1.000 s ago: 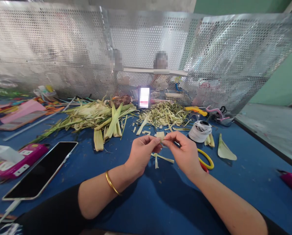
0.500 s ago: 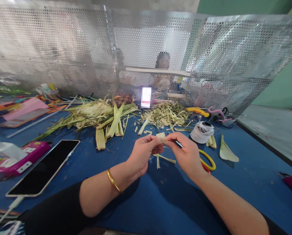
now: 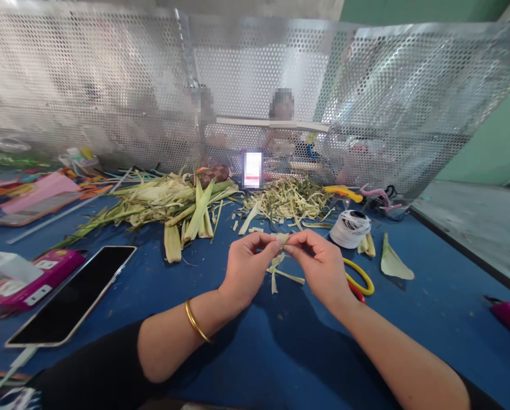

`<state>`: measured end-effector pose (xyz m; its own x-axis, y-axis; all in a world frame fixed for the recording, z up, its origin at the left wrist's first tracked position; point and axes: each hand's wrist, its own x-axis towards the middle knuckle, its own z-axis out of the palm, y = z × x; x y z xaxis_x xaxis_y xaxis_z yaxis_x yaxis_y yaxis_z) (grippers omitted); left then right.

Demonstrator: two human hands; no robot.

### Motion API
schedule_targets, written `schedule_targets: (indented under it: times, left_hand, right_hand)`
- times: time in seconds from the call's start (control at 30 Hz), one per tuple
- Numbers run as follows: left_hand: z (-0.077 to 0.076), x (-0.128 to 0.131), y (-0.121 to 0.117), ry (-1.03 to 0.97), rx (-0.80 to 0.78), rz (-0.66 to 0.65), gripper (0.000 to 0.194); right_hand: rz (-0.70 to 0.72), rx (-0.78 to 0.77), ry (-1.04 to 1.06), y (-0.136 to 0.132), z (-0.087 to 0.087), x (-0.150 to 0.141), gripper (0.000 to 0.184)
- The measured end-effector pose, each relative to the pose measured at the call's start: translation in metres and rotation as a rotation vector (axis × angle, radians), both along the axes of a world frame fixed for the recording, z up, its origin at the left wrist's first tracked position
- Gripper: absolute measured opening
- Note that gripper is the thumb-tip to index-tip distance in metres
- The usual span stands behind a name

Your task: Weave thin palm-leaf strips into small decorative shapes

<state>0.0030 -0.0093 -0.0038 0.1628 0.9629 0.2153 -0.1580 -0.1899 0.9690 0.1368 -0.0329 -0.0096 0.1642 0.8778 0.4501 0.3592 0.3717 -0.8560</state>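
A small pale piece of plant husk (image 3: 282, 237) is pinched between both my hands above the blue table. My left hand (image 3: 249, 265), with a gold bangle at the wrist, grips it with thumb and fingertips. On its other side my right hand (image 3: 321, 262) holds it in the same kind of pinch, fingers closed. Just below the fingers lie narrow pale husk strips (image 3: 290, 278) that cross or are tied together. Scissors with yellow and red handles (image 3: 363, 278) lie beside my right hand, their blades hidden. A spool of white thread (image 3: 349, 229) stands behind them.
Long husks (image 3: 161, 199) are heaped at the back left, shredded husk (image 3: 295, 199) at the back middle. A phone (image 3: 73, 296) and a magenta power strip (image 3: 37, 279) lie left. A perforated metal screen (image 3: 246, 62) closes the back; two people sit behind it.
The husk piece stood up from my fingertips and now lies lower, flatter between them. My right hand's fingers have shifted onto it. The whole view has moved slightly.
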Motion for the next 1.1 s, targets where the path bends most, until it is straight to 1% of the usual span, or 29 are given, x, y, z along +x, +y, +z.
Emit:
schedule_targets:
  times: [0.2, 0.3, 0.37, 0.43, 0.57, 0.67, 0.8, 0.97, 1.1]
  left_hand:
    - [0.0026, -0.0001, -0.0012, -0.030, -0.032, -0.038, 0.008]
    - [0.0025, -0.0004, 0.0003, -0.005, -0.026, -0.057, 0.009]
    - [0.0024, -0.0006, 0.0009, 0.030, -0.014, -0.047, 0.011]
    - [0.0026, -0.0008, 0.0007, 0.066, -0.002, -0.025, 0.015]
    - [0.0036, 0.0000, -0.0005, 0.068, -0.027, -0.014, 0.020]
    - [0.0035, 0.0016, -0.0010, -0.022, -0.129, -0.036, 0.022]
    - [0.0026, 0.0029, -0.0009, -0.149, -0.282, -0.064, 0.024]
    - [0.0056, 0.0007, -0.0003, -0.191, -0.353, -0.114, 0.022]
    - [0.0077, -0.0021, 0.0022, -0.186, -0.365, -0.193, 0.019]
  right_hand:
    - [0.033, -0.050, 0.143, -0.0002, 0.0013, 0.0012, 0.010]
    - [0.042, -0.081, 0.206, 0.0004, 0.0024, 0.0011, 0.010]
    - [0.038, -0.095, 0.221, 0.0007, 0.0024, 0.0006, 0.010]
    - [0.018, -0.076, 0.179, 0.0003, 0.0021, -0.0002, 0.009]
    - [-0.061, 0.051, -0.004, -0.0026, 0.0016, -0.0019, 0.009]
    - [-0.088, 0.133, -0.117, -0.0048, 0.0012, -0.0025, 0.009]
    - [-0.059, 0.197, -0.259, -0.0055, -0.0009, -0.0008, 0.003]
    - [-0.053, 0.209, -0.296, -0.0033, -0.0039, 0.0038, 0.005]
    - [-0.038, 0.211, -0.298, -0.0015, -0.0033, 0.0059, 0.007]
